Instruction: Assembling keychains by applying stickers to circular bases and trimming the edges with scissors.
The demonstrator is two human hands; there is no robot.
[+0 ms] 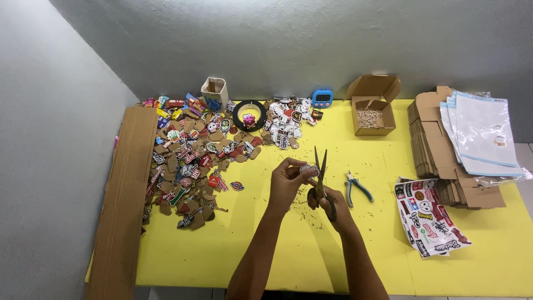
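Left hand [287,179] pinches a small round sticker cutout [306,169] just left of the scissors [321,176]; right hand [328,201] is closed through their handles, blades parted. I judge the cutout light, bendable; grip its edge.

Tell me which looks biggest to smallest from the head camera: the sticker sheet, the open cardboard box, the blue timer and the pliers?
1. The sticker sheet looks largest.
2. The open cardboard box, flaps included, comes close behind, but it sits farther away, so this is unsure.
3. The pliers.
4. The blue timer looks smallest.
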